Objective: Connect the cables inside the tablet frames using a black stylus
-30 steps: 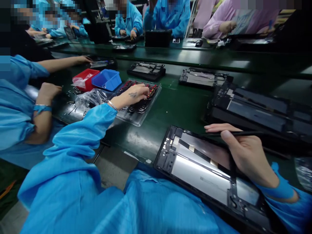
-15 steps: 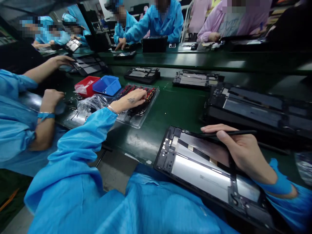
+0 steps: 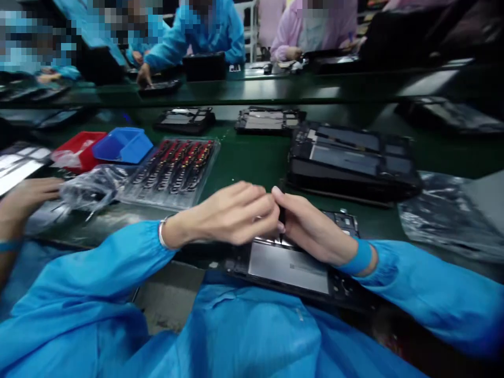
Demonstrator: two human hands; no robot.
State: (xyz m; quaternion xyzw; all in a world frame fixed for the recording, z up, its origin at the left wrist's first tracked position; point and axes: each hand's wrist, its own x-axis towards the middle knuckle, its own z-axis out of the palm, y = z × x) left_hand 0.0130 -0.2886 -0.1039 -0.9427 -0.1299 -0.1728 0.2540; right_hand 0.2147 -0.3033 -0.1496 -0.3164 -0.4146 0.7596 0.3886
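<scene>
My left hand (image 3: 230, 212) and my right hand (image 3: 315, 226) meet above an opened tablet (image 3: 289, 265) that lies at the near table edge. The fingers of my left hand are closed, and whatever they pinch is hidden. A slim black pen-like tool (image 3: 281, 231) sits in my right hand with its dark tip pointing down at the tablet. Its exact kind does not show. The tablet's silver battery faces up, and my hands cover part of its far side. To the left, a clear plastic tray (image 3: 173, 170) carries rows of small black, red and gold parts.
Left of the tray stand a blue bin (image 3: 124, 145), a red bin (image 3: 79, 152) and crumpled clear plastic (image 3: 94, 186). Stacked open tablets (image 3: 350, 163) lie at the right, beside a plastic bag (image 3: 441, 215). A co-worker's hand (image 3: 29, 199) is at the far left; others work across the bench.
My left hand has left the parts tray and come right to my right hand over the tablet. The black tool now points downward. The view has turned to the right.
</scene>
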